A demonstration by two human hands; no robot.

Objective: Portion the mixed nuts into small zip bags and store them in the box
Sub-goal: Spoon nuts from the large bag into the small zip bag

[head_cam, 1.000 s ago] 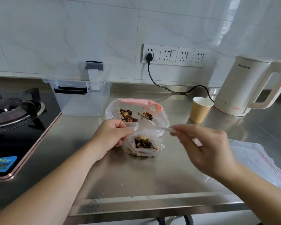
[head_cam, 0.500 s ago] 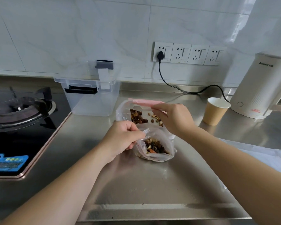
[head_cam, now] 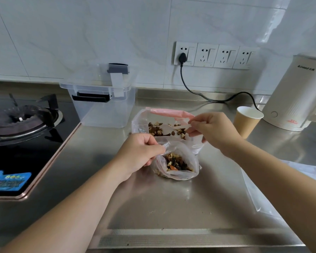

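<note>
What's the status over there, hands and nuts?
Left hand pinches small zip bag open. Right hand holds spoon in big nut bag. Box open, nothing blocking.

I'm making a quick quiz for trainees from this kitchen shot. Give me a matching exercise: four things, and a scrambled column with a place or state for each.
Things:
1. paper cup
2. small zip bag
3. white spoon
4. clear storage box

Places or states:
A. pinched by the right hand, bowl inside the big nut bag
B. beside the stove, against the wall
C. mouth gripped by the left hand
D. next to the kettle

Pairs: 1-D, 2-C, 3-A, 4-B
</note>
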